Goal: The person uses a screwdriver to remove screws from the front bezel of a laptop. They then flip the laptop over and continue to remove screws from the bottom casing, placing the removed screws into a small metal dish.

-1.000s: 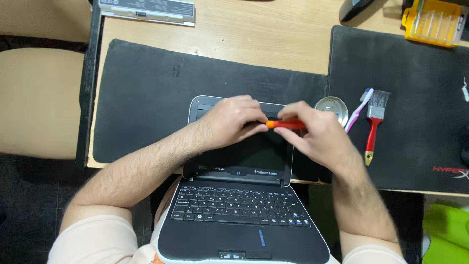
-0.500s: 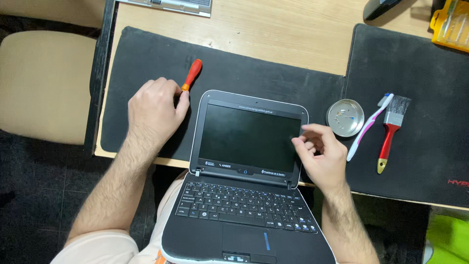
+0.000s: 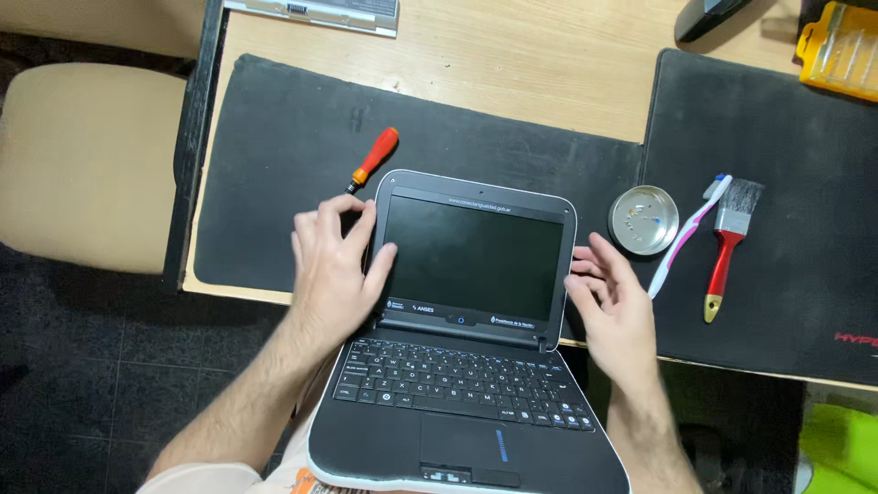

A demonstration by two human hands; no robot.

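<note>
At the near edge of the desk (image 3: 512, 82), a small open laptop (image 3: 471, 265) is resting with its keyboard half hanging over the person's lap. The left hand (image 3: 334, 265) is lying open against the left edge of the screen frame, thumb touching it, gripping nothing. The right hand (image 3: 617, 297) is hovering just beside the screen's right edge, fingers spread and loose, holding nothing. An orange-handled screwdriver (image 3: 373, 160) is lying on the black mat (image 3: 274, 183), just beyond the left hand's fingertips.
</note>
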